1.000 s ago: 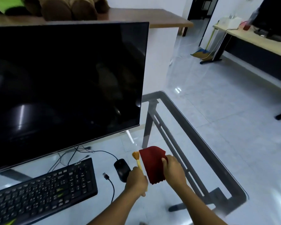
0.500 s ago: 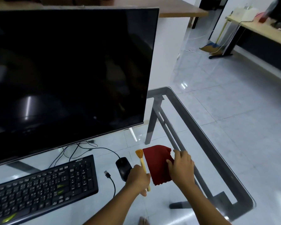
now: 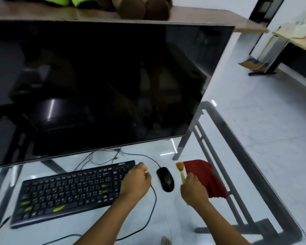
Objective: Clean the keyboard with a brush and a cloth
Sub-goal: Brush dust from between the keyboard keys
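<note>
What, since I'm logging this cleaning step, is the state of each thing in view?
monitor: off, screen dark.
keyboard: flat on the glass table.
left hand: at the keyboard's right end, grip hidden.
mouse: idle between the hands.
brush: bristles up, handle gripped by right hand.
red cloth: lying on the table, right of the brush.
</note>
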